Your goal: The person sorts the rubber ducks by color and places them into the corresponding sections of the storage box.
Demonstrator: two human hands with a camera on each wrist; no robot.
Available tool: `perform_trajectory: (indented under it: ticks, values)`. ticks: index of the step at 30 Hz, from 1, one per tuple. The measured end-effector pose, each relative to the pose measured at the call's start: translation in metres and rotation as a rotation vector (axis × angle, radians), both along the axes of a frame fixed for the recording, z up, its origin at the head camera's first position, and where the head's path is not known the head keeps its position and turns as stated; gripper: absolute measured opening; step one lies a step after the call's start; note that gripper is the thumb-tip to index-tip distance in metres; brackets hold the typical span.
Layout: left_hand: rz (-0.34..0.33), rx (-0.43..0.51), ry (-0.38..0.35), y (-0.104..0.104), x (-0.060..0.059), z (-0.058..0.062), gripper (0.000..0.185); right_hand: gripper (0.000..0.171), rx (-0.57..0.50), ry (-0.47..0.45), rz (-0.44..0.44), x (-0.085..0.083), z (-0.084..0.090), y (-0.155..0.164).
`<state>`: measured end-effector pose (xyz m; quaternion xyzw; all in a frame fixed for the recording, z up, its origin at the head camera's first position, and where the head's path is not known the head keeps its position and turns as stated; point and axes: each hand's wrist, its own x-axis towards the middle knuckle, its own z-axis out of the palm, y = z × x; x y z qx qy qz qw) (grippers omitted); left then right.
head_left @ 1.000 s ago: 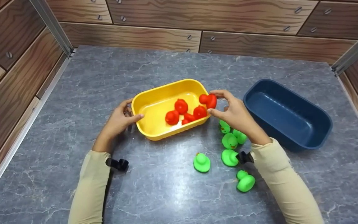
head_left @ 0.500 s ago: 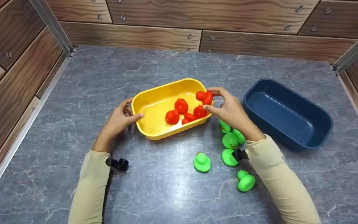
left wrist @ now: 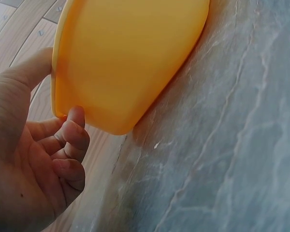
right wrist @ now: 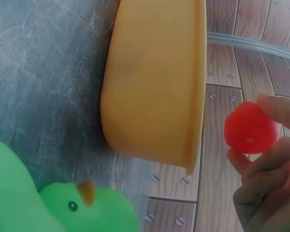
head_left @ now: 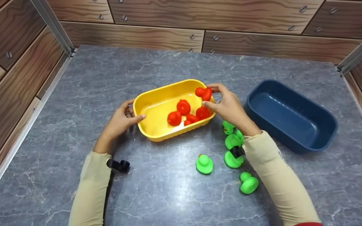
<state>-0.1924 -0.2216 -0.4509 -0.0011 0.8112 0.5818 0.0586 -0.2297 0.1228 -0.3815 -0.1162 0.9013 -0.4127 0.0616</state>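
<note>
My left hand (head_left: 119, 121) grips the left end of a yellow tub (head_left: 156, 133), thumb over the rim and fingers outside. In the left wrist view, the thumb and curled fingers pinch the tub's edge (left wrist: 130, 63). My right hand (head_left: 229, 105) pinches a red rubber duck (head_left: 206, 93) above the tub's right end. The right wrist view shows that red duck (right wrist: 251, 128) between thumb and fingers, higher than the rim. Several more red ducks (head_left: 183, 107) lie inside the tub, bunched toward its right half.
A dark blue tub (head_left: 287, 116) stands to the right of my right hand. Several green rubber ducks (head_left: 233, 142) lie on the grey marbled table (head_left: 156, 194) below and beside my right wrist. One green duck (head_left: 204, 164) sits apart. Wood-patterned panels (head_left: 156, 34) border the table.
My right hand has moved left and slightly away from me, carrying the red duck from the tub's right rim to over its right end. The left hand and both tubs stay put.
</note>
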Motion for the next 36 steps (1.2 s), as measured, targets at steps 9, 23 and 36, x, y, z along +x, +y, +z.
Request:
perform_trajectory:
  ticks: [9,23,36]
  values:
    - [0.002,-0.034,0.023,-0.001,0.001,0.000,0.070,0.053,-0.048,-0.019,-0.020,-0.006,-0.005,-0.009]
    - [0.007,-0.042,0.012,0.000,0.001,0.002,0.072,0.054,-0.068,-0.044,-0.042,-0.014,-0.010,-0.015]
    - [0.003,-0.072,0.025,0.001,0.001,0.005,0.072,0.054,-0.032,-0.053,-0.023,-0.013,-0.008,0.001]
